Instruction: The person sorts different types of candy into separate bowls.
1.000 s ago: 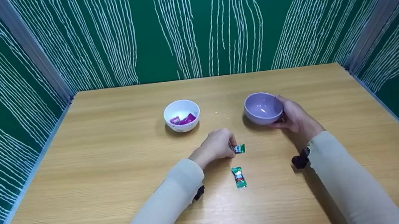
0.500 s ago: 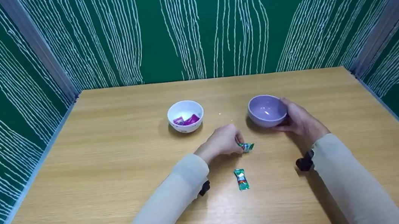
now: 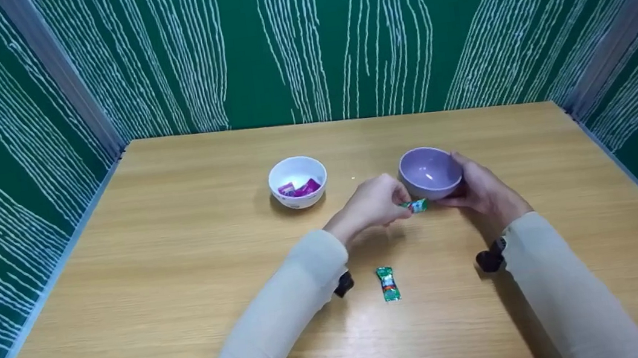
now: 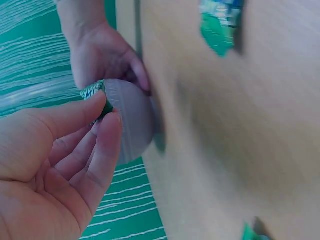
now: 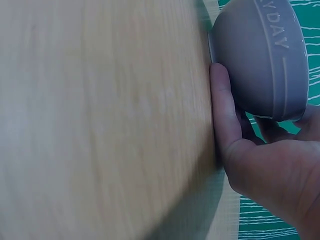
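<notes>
Between thumb and fingertips, my left hand [image 3: 373,202] pinches a green-wrapped candy [image 3: 416,206], held just in front of the purple bowl [image 3: 430,172]. My right hand [image 3: 485,192] holds that bowl from its right side. In the right wrist view, the thumb lies low along the bowl [image 5: 265,60] and the other fingers are partly hidden behind it. Another green candy [image 3: 388,283] lies on the table nearer the front. The left wrist view shows a blurred green wrapper [image 4: 219,27] at the top and a green scrap [image 4: 254,233] at the bottom edge.
A white bowl [image 3: 298,183] with purple-pink wrapped candies [image 3: 303,189] stands left of the purple bowl. The wooden table [image 3: 182,250] meets green walls [image 3: 269,45] with white wavy lines at its back and sides.
My left hand has lifted the green candy from the table and carried it forward and right, up to the purple bowl. The right hand stays at the bowl.
</notes>
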Available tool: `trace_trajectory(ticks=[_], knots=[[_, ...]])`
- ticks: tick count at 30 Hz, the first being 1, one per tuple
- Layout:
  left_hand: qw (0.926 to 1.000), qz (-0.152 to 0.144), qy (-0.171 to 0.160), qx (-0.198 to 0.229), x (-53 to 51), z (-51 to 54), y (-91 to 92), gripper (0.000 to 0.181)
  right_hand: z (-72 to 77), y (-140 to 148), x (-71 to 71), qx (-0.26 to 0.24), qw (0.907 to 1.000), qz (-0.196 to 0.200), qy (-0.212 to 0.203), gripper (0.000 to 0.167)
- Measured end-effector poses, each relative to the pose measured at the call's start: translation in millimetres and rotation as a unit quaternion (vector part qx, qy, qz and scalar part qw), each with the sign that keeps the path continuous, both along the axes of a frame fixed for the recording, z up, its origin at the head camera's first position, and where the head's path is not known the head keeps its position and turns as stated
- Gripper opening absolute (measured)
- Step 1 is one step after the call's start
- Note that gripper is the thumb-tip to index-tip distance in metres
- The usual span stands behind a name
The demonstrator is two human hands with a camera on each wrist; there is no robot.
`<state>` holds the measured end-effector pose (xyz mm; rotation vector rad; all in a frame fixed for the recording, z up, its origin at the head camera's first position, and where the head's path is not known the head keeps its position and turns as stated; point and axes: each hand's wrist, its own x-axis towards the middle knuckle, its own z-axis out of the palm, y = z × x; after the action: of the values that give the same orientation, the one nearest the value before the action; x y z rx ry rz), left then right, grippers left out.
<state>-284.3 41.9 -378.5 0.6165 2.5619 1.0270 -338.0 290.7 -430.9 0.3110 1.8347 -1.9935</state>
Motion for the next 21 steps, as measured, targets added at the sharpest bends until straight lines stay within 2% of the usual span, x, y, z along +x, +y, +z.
trace_trajectory(ticks=[5, 10, 16, 21], knots=[[0.9994, 0.016, 0.031, -0.006, -5.1, 12.2, 10.1, 0.015, 1.4, 1, 0.6, 0.009, 1.0000, -0.001, -0.004, 0.069], [0.9982, 0.033, 0.051, -0.004, -11.6, 22.6, 16.6, 0.022, 1.3, 0, 0.8, -0.005, 0.9998, -0.008, -0.016, 0.069], [0.9976, 0.050, 0.047, -0.003, -20.5, 29.9, 20.4, 0.024, 2.0, 0, -0.7, -0.027, 0.9994, -0.002, -0.024, 0.072], [0.9976, 0.061, 0.032, -0.005, -24.9, 28.8, 25.7, 0.025, 1.8, 8, 0.7, -0.056, 0.9982, 0.015, -0.018, 0.069]])
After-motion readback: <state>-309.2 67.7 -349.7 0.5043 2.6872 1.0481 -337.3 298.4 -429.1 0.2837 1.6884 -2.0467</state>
